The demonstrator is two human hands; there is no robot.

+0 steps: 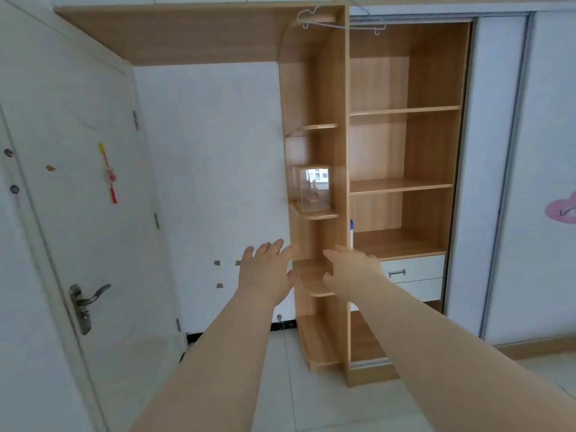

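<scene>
Both my arms stretch forward toward a wooden corner shelf unit (314, 213) with several curved shelves. My left hand (265, 269) hangs in the air left of a low curved shelf (311, 275), fingers spread and straight, holding nothing. My right hand (352, 272) is right of that shelf, fingers relaxed and thumb apart, also empty. One shelf higher stands a clear display box (315, 188) with a small wooden object inside. Neither hand touches the box.
An open wardrobe (405, 182) with bare shelves and two white drawers (414, 269) lies to the right, its sliding door (498, 151) pushed aside. A white hanger (339, 24) hangs at the top. A white door (78, 213) with a metal handle stands open on the left.
</scene>
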